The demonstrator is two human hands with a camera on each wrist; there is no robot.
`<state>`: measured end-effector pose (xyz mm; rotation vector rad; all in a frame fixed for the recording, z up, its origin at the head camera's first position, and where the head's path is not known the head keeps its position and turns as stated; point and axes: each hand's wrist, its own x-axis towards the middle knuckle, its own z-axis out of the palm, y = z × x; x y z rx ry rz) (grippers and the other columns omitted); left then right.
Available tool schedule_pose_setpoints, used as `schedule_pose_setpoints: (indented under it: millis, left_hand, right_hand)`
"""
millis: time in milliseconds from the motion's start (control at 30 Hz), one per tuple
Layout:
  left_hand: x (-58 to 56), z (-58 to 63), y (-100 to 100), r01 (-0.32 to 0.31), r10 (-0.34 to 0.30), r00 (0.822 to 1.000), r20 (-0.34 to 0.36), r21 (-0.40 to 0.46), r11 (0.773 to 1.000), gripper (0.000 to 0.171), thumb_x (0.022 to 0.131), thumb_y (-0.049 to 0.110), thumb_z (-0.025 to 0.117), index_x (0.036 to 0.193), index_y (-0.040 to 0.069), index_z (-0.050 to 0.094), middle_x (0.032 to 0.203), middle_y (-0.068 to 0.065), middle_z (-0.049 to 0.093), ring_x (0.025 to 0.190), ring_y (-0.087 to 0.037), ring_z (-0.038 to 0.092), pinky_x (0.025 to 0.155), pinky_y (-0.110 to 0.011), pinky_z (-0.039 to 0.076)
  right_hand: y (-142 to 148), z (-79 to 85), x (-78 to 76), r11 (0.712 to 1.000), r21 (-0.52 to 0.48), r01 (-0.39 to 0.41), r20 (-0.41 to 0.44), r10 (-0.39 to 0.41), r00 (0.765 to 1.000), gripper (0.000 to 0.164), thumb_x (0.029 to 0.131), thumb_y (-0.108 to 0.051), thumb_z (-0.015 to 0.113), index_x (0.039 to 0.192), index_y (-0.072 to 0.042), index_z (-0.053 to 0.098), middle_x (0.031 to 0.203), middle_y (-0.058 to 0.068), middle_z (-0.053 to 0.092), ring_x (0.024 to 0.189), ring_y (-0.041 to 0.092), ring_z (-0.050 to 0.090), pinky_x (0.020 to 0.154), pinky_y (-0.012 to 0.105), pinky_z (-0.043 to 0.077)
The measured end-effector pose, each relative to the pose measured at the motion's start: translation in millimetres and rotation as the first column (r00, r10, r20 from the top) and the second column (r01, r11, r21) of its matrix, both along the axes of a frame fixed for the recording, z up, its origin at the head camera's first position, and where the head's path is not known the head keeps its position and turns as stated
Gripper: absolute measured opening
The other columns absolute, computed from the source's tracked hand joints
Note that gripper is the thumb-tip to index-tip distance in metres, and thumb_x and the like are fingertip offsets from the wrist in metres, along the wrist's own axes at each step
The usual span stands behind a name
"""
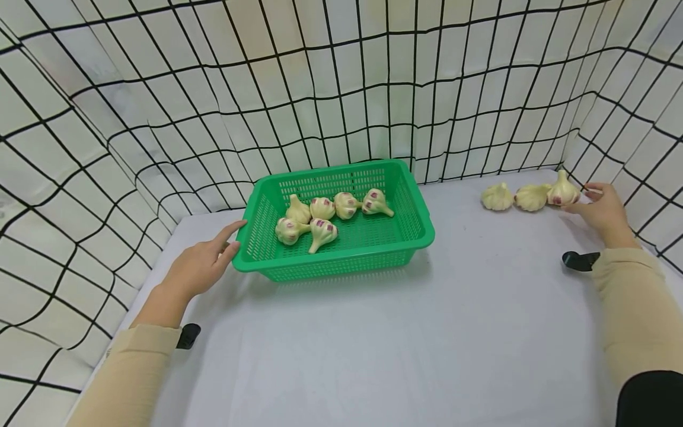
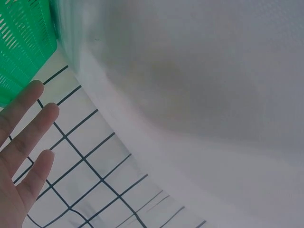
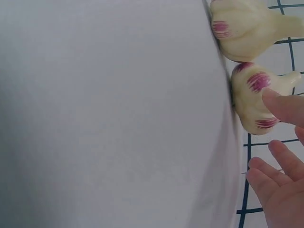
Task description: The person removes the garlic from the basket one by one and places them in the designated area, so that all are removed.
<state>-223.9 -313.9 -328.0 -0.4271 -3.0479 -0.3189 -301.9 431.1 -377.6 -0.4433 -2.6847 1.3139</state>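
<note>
Head view: we see a green plastic basket (image 1: 341,271) on a white-covered table (image 1: 373,356), holding six garlic bulbs (image 1: 322,233) marked with purple, four along the back and two in front. Three loose garlic bulbs (image 1: 532,197) lie in a row on the tabletop to the basket's right, the endmost bulb (image 1: 564,188) with its stem up. The left hand (image 1: 198,265) is at the basket's left rim, fingers extended; the right hand (image 1: 605,210) is at the endmost bulb, thumb and forefinger parted beside it. Both arms wear beige sleeves (image 1: 635,308). Black grid netting (image 1: 341,89) stands before pale walls.

Left wrist view: we note three fingers spread and uncurled, the uppermost at the basket's perforated wall.

Right wrist view: we find two of the loose bulbs, just beside each other. The thumb overlaps the endmost one, but we cannot tell whether it presses; the other fingers stand apart from it, so the hand is unclosed.
</note>
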Motion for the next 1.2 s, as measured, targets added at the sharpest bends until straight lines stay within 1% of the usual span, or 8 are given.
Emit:
schedule_pose_setpoints:
  millis: [167,267,500,667,833,967,1067,1200]
  left_hand:
    - [-0.6,0.7,1.2,0.002,-0.002,1.000,0.006,0.001,1.000,0.059,0.111,0.049,0.030,0.162,0.018,0.026,0.106,-0.025,0.070,0.081,-0.034,0.067,0.065,-0.050,0.052]
    - [-0.9,0.6,0.8,0.000,0.000,1.000,0.004,0.001,1.000,0.059,0.111,0.049,0.030,0.162,0.018,0.026,0.106,-0.026,0.070,0.080,-0.034,0.067,0.065,-0.050,0.052]
    - [0.0,1.6,-0.3,-0.004,0.004,1.000,0.001,-0.003,1.000,0.060,0.111,0.051,0.028,0.162,0.020,0.025,0.105,-0.025,0.070,0.079,-0.033,0.067,0.064,-0.049,0.052]
    - [-0.1,2.0,1.4,-0.006,0.006,1.000,0.013,-0.001,1.000,0.060,0.111,0.050,0.028,0.162,0.019,0.025,0.105,-0.025,0.070,0.080,-0.033,0.067,0.063,-0.048,0.051]
    - [0.0,1.8,2.0,-0.009,0.009,1.000,0.017,0.000,1.000,0.059,0.112,0.049,0.028,0.162,0.018,0.026,0.104,-0.024,0.070,0.079,-0.032,0.066,0.062,-0.048,0.051]
    - [-0.1,1.5,1.7,-0.011,0.011,1.000,0.015,-0.001,1.000,0.059,0.112,0.049,0.028,0.162,0.018,0.026,0.104,-0.024,0.070,0.079,-0.032,0.066,0.062,-0.048,0.051]
    - [-0.3,1.1,1.6,-0.009,0.009,1.000,0.015,0.001,1.000,0.059,0.112,0.049,0.029,0.162,0.018,0.026,0.104,-0.024,0.070,0.081,-0.033,0.066,0.063,-0.049,0.051]
    - [-0.1,0.9,1.3,-0.007,0.007,1.000,0.012,0.001,1.000,0.059,0.111,0.049,0.028,0.162,0.018,0.026,0.104,-0.024,0.070,0.082,-0.034,0.066,0.064,-0.049,0.051]
  right_hand:
    - [0.2,9.6,7.0,0.999,0.031,0.014,-0.031,-0.013,0.999,0.079,0.101,-0.017,0.061,0.159,0.008,0.013,0.163,0.032,0.018,0.146,0.053,0.025,0.113,0.062,0.029]
    - [-0.8,15.4,10.4,0.999,0.043,0.030,-0.044,-0.029,0.999,0.077,0.101,-0.017,0.061,0.160,0.005,0.016,0.163,0.030,0.021,0.145,0.051,0.028,0.111,0.057,0.033]
    - [-8.4,28.9,15.7,0.999,-0.002,0.038,-0.115,-0.038,0.993,0.079,0.102,-0.032,0.061,0.163,-0.006,0.018,0.167,0.020,0.018,0.152,0.037,0.023,0.117,0.050,0.031]
    - [-20.7,42.5,20.6,1.000,-0.024,0.018,-0.190,-0.022,0.982,0.073,0.103,-0.033,0.060,0.164,-0.016,0.022,0.167,0.014,0.022,0.152,0.026,0.026,0.117,0.042,0.032]
    - [-37.2,58.4,25.5,1.000,-0.027,-0.016,-0.232,0.009,0.973,0.069,0.103,-0.032,0.060,0.162,-0.020,0.026,0.166,0.010,0.026,0.151,0.022,0.030,0.117,0.041,0.033]
    - [-49.6,67.9,28.2,0.997,-0.053,-0.055,-0.270,0.038,0.962,0.065,0.103,-0.028,0.062,0.160,-0.022,0.031,0.164,0.006,0.032,0.146,0.014,0.036,0.113,0.027,0.036]
    - [-57.7,71.8,28.5,0.993,-0.065,-0.100,-0.309,0.075,0.948,0.062,0.103,-0.024,0.064,0.158,-0.020,0.034,0.160,0.006,0.037,0.142,0.012,0.040,0.107,0.018,0.038]
    - [-67.9,73.9,26.8,0.986,-0.052,-0.158,-0.349,0.130,0.928,0.060,0.103,-0.022,0.065,0.155,-0.018,0.037,0.155,0.005,0.041,0.140,0.013,0.043,0.103,0.015,0.040]
